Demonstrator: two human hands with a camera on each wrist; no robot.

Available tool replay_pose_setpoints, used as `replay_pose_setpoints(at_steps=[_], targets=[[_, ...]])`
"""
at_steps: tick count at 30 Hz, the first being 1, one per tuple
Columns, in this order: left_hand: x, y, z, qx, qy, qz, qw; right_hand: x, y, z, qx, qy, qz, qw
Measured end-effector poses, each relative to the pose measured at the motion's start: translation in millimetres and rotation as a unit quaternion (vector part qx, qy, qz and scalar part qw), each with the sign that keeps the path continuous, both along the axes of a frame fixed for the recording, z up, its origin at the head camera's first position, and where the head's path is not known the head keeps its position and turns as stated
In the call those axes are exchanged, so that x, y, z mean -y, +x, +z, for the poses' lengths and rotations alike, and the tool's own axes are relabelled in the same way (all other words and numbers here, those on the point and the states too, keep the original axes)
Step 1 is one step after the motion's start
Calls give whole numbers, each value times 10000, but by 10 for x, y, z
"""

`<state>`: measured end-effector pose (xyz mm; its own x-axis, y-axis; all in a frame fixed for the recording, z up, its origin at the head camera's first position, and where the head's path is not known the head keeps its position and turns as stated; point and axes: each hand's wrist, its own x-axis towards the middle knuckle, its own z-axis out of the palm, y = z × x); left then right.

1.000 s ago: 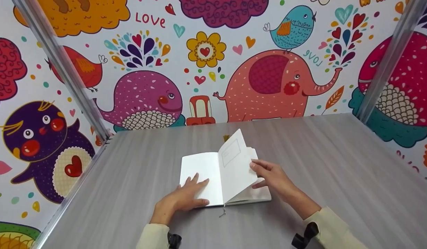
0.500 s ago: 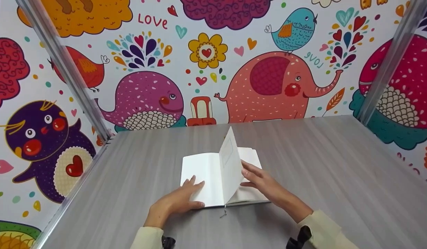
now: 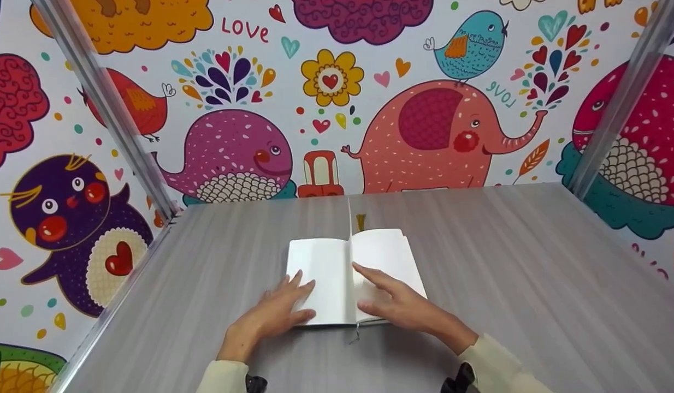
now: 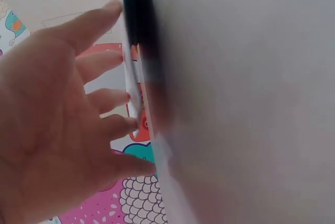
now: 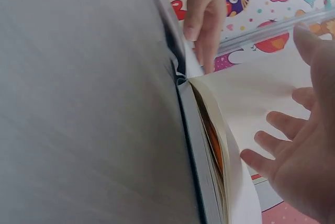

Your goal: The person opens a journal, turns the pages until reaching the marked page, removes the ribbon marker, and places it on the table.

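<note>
An open notebook point(image 3: 321, 259) with blank white pages lies on the table in the head view. One page point(image 3: 350, 224) stands nearly upright at the spine, edge-on to me. My right hand point(image 3: 400, 303) has its extended fingers at the right side of that page. In the right wrist view the right hand point(image 5: 309, 145) is spread, fingertips close over the paper. My left hand point(image 3: 274, 308) rests with fingers spread at the lower left of the left page. The left wrist view shows the left hand point(image 4: 57, 114) with fingertips at the book's edge.
A thin bookmark cord point(image 3: 357, 332) hangs from the spine's near end. A golden tassel point(image 3: 361, 221) sticks out at the far edge. The grey wood-grain table point(image 3: 495, 256) meets a colourful cartoon wall point(image 3: 424, 136), with metal posts point(image 3: 110, 114) at both sides.
The page has swung leftward from leaning right to nearly upright, and the right hand has moved left with it, its fingers straightening. The left hand has slid slightly left.
</note>
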<state>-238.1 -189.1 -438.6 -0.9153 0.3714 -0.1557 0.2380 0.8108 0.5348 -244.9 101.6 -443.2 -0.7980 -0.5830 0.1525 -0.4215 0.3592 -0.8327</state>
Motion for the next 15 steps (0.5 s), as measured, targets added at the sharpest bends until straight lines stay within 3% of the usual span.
replay_pose_setpoints(at_steps=[4,15], targets=[[10,-1,25,-209,24,126,9997,47,-1,-11,-219,522,112,9983],[58,-18,63,-715,581,385,9950,142,-4,-96,-1058,1174,219,9872]])
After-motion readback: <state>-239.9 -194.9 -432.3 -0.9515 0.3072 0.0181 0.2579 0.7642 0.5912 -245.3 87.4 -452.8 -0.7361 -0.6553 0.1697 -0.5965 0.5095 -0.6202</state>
